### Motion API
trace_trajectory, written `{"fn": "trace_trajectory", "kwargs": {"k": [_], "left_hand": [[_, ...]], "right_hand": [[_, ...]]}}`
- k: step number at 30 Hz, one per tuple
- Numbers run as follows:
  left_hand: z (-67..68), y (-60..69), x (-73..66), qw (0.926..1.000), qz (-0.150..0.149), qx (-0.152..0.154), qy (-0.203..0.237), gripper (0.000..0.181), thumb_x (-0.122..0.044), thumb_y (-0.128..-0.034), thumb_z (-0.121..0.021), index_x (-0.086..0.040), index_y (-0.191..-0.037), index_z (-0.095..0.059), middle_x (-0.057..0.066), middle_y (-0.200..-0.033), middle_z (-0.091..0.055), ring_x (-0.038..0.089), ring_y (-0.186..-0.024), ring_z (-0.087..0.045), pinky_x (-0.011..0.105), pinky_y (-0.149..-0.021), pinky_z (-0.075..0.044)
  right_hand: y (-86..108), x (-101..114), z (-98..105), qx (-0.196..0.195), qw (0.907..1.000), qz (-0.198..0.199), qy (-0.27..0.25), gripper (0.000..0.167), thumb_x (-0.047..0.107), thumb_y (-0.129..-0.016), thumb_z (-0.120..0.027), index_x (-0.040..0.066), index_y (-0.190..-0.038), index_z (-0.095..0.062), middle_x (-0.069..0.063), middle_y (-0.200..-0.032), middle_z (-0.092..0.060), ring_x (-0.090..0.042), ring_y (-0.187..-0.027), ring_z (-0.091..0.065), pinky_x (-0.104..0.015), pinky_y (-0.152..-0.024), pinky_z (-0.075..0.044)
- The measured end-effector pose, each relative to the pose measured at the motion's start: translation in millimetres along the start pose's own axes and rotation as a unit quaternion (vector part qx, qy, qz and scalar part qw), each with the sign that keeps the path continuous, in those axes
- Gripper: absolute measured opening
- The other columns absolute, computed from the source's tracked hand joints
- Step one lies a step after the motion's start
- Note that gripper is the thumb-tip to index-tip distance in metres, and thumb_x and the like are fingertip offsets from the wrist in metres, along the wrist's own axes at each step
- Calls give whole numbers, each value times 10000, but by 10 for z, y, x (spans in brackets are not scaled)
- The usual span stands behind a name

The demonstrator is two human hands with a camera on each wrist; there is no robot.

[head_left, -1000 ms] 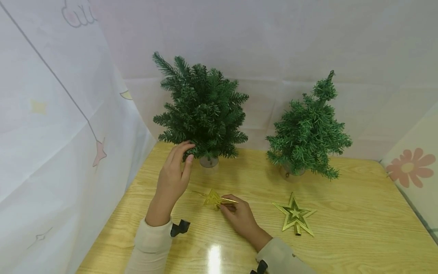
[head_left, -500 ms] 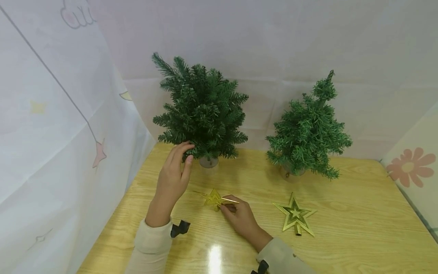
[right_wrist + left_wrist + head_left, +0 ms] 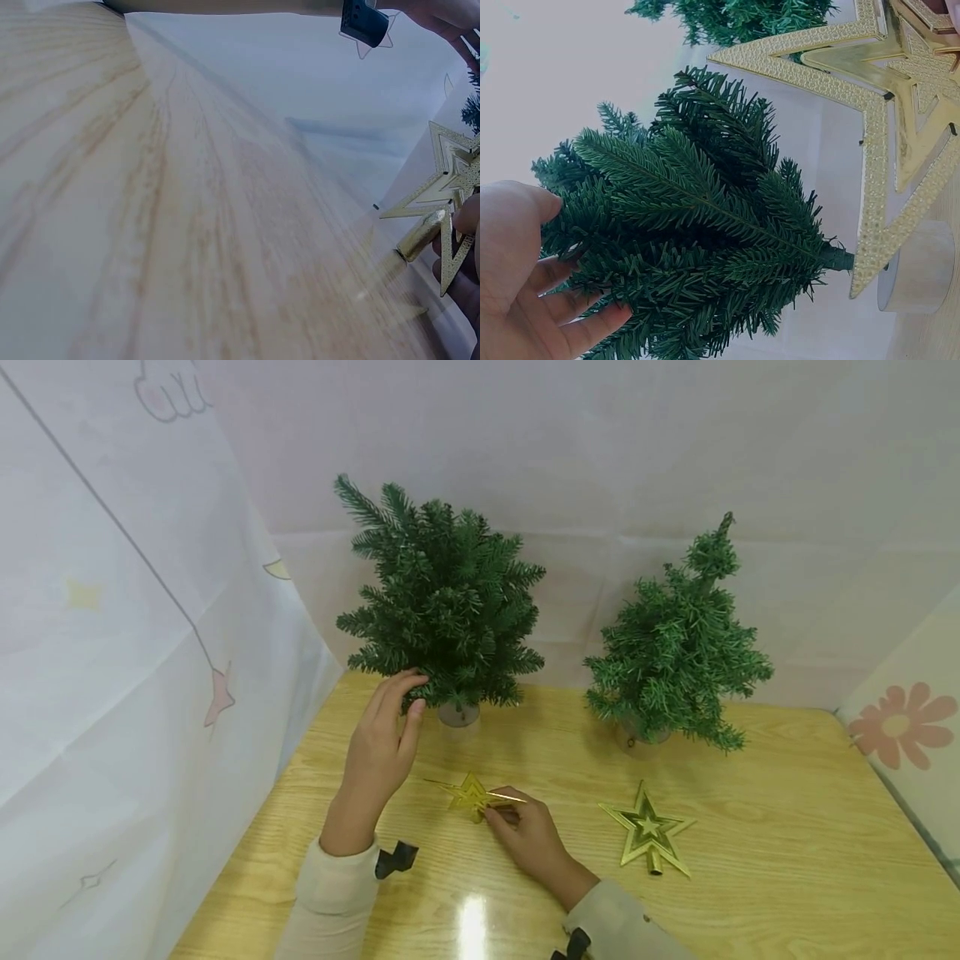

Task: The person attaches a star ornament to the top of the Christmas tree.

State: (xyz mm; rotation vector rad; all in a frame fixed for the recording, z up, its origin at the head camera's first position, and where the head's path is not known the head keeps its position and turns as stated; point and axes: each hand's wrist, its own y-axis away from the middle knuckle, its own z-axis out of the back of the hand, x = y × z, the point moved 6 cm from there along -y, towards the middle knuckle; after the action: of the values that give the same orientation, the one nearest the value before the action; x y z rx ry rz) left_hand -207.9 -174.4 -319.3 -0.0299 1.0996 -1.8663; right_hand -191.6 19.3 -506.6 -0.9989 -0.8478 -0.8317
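Observation:
At the left stands a dark green artificial Christmas tree (image 3: pixel 442 602) on a round base. My left hand (image 3: pixel 378 752) rests against its lower left branches; in the left wrist view the fingers (image 3: pixel 592 330) lie loosely among the needles, not gripping. Below the tree, my right hand (image 3: pixel 528 835) pinches a gold star tree topper (image 3: pixel 471 792) by one side, between thumb and fingers. The star is tilted, seen nearly edge-on from above. Its short tube (image 3: pixel 421 236) points down in the right wrist view, a little above the table.
A second gold star topper (image 3: pixel 648 831) lies flat on the wooden table (image 3: pixel 787 860), right of my right hand. Behind it stands a smaller green tree (image 3: pixel 682 652) with a bent tip. Printed cloth (image 3: pixel 570 460) hangs behind and at the left.
The gold star in my right hand has tipped slightly, so more of its face shows. My left hand and both trees stay where they were.

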Motion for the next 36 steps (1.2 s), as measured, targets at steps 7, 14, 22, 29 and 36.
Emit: {"fn": "trace_trajectory", "kwargs": {"k": [7, 14, 22, 29, 36], "left_hand": [[-4, 1, -1, 10000, -21, -6, -6, 344, -215, -1040, -495, -119, -1370, -517, 81, -1435, -471, 276, -1321, -443, 486, -974, -458], [-6, 3, 0, 10000, 24, 17, -12, 344, -214, -1038, -500, -120, -1369, -519, 84, -1434, -471, 277, -1322, -441, 487, -967, -463], [-4, -4, -9, 10000, -9, 31, -60, 338, -231, -1045, -483, -111, -1359, -526, 88, -1429, -474, 272, -1319, -445, 480, -972, -462], [-9, 8, 7, 10000, 18, 44, -78, 329, -235, -1049, -472, -113, -1348, -533, 82, -1426, -477, 261, -1314, -451, 468, -962, -472], [-9, 4, 3, 10000, -15, 39, -71, 327, -234, -1049, -472, -105, -1341, -543, 81, -1427, -476, 258, -1318, -447, 461, -987, -457]], "right_hand": [[-11, 26, 26, -106, 9995, 250, -130, 193, 128, -960, -641, 120, -1148, -683, -3, -1089, -670, -127, -965, -684, -252, -792, -556], [-18, 46, 54, -320, 9981, 520, 10, 181, 117, -958, -642, 110, -1134, -683, -8, -1097, -676, -143, -965, -686, -248, -783, -556], [-16, 263, 111, -633, 9960, 636, -48, 206, -32, -915, -647, 22, -1112, -680, -94, -1059, -684, -260, -947, -693, -330, -773, -573], [-14, 580, 186, -642, 9943, 781, -341, 184, -87, -915, -615, -71, -1092, -665, -176, -1047, -669, -339, -944, -682, -373, -766, -574], [-32, 659, 242, -754, 9929, 841, -381, 159, -85, -919, -608, -75, -1065, -670, -174, -1039, -664, -340, -942, -680, -350, -757, -576]]}}
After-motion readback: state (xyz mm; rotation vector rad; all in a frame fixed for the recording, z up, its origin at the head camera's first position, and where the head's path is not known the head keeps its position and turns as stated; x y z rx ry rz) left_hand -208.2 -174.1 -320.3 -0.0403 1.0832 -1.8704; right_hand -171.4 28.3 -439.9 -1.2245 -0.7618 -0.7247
